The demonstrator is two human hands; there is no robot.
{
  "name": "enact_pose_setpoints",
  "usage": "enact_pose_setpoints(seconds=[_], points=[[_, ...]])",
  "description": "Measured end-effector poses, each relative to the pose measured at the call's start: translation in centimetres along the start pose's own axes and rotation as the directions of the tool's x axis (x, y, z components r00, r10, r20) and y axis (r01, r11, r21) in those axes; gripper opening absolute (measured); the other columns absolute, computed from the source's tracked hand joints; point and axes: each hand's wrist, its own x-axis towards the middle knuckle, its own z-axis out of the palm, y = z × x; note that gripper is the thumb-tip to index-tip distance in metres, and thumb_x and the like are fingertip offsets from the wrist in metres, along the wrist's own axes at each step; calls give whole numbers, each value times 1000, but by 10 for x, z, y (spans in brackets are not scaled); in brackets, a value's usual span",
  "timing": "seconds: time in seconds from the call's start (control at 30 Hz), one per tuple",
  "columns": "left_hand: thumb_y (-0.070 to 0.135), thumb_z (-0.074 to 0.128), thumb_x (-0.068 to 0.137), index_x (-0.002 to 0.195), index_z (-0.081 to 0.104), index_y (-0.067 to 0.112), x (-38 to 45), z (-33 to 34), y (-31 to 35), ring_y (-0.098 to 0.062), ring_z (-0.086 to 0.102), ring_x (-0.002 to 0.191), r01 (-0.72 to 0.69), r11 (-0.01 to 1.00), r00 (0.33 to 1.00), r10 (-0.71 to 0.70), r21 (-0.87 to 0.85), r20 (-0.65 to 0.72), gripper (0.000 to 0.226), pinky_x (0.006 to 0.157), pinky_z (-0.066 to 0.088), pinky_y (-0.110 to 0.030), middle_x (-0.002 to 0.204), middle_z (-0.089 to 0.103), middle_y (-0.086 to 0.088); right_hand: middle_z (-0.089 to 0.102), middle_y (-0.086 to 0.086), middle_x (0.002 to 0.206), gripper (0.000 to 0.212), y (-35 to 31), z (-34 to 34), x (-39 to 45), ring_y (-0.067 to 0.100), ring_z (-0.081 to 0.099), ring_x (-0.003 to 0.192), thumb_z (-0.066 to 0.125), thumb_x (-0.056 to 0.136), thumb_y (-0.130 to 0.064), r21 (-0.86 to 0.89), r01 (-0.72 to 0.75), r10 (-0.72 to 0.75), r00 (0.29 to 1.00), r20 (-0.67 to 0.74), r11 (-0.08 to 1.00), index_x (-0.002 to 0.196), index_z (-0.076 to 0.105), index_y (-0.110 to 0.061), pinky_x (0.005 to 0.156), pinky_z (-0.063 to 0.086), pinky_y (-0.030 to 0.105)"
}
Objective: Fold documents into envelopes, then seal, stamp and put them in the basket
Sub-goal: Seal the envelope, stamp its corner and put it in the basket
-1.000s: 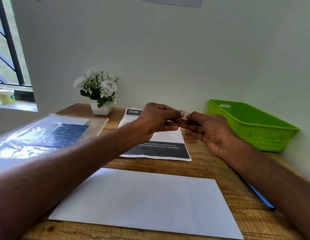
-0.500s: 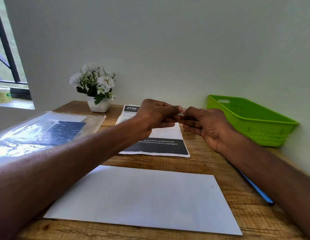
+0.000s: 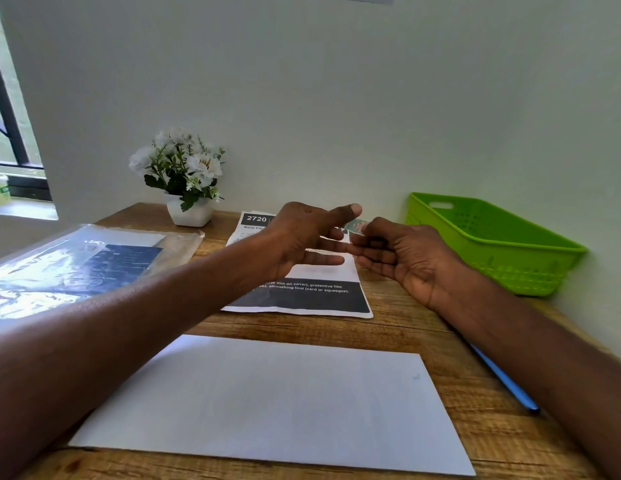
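Stamp (image 3: 357, 226), small & greenish, is up in the air above the printed sheet (image 3: 304, 296), pinched in the right hand (image 3: 404, 258) w/ thumb and curled fingers. Left hand (image 3: 304, 237) is just beside it, grip wide: thumb up, fingers straight, holding nothing; can't tell if its thumb touches the stamp. Envelope (image 3: 278, 403), white, lies flat on the surface (image 3: 406, 327) nearest the person, apart from the sheet. Basket (image 3: 489, 242), green, at far right by the wall. Blue pen (image 3: 503, 379) lies under the right forearm. Plastic sleeve (image 3: 80, 265) w/ dark print at left; flower pot (image 3: 184, 181) behind it by the wall.
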Motion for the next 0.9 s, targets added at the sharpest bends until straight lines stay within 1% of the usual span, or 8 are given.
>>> enact_pose_setpoints(seconds=[0.13, 0.27, 0.37, 0.43, 0.53, 0.63, 0.77, 0.9], points=[[21, 85, 86, 111, 76, 0, 0, -4, -1, -30, 78, 99, -7, 1000, 996, 7, 1, 89, 34, 86, 64, -45, 105, 80, -16, 78, 19, 92, 21, -2, -1, -1, 30, 78, 86, 81, 80, -11, 2, 2, -2, 1000, 6, 1000, 94, 70, 0, 73, 63, 34], [17, 84, 86, 106, 77, -2, -1, -4, -1, -31, 79, 94, -53, 998, 997, 51, 24, 66, 28, 81, 66, -41, 99, 80, -17, 78, 19, 89, 29, -1, 2, -4, 27, 79, 81, 86, 77, -17, -79, 26, -29, 999, -33, 997, 94, 73, 2, 66, 63, 31], [18, 83, 89, 105, 76, -4, 0, -4, 1, -31, 79, 93, -97, 993, 995, 94, 71, 40, 28, 77, 66, -39, 98, 80, -18, 76, 19, 86, 22, 0, 3, -5, 25, 77, 77, 85, 80, -19, -134, 90, -108, 985, -135, 987, 83, 72, 0, 72, 64, 35], [18, 80, 91, 104, 76, -3, 1, -8, 3, -30, 79, 92, -129, 983, 992, 127, 133, 18, 25, 74, 66, -36, 96, 79, -19, 77, 19, 87, 25, -4, 1, -4, 28, 76, 82, 84, 82, -26, -194, 157, -194, 963, -188, 968, 81, 72, -4, 82, 64, 40], [17, 76, 95, 100, 76, 0, 3, -10, 4, -26, 79, 92, -183, 943, 983, 183, 280, 26, 18, 74, 65, -35, 94, 79, -17, 79, 6, 94, 26, -14, -2, -7, 21, 75, 94, 82, 84, -39, -379, 289, -348, 932, -98, 879, 95, 76, -16, 89, 60, 40], [13, 73, 97, 99, 76, -1, 2, -5, 3, -28, 78, 91, -235, 900, 972, 227, 368, 65, 15, 78, 64, -35, 92, 79, -18, 79, -2, 88, 23, -18, 1, -13, 9, 74, 86, 85, 82, -35, -531, 355, -368, 926, 86, 769, 100, 77, -23, 79, 59, 36], [14, 77, 93, 93, 79, 4, 1, -4, 8, -27, 78, 87, -311, 838, 950, 294, 449, 109, 10, 77, 64, -34, 84, 79, -13, 77, 3, 80, 21, -20, 4, -20, 17, 74, 76, 87, 79, -20, -699, 367, -396, 909, 130, 613, 98, 79, -21, 80, 62, 47], [24, 87, 84, 89, 81, 10, -1, -2, 13, -20, 78, 78, -323, 826, 944, 318, 462, 92, 15, 70, 64, -32, 78, 79, -6, 76, 1, 83, 30, -35, 3, -31, 17, 73, 80, 80, 83, -9, -803, 367, -431, 889, 154, 470, 108, 78, -25, 79, 60, 39]])
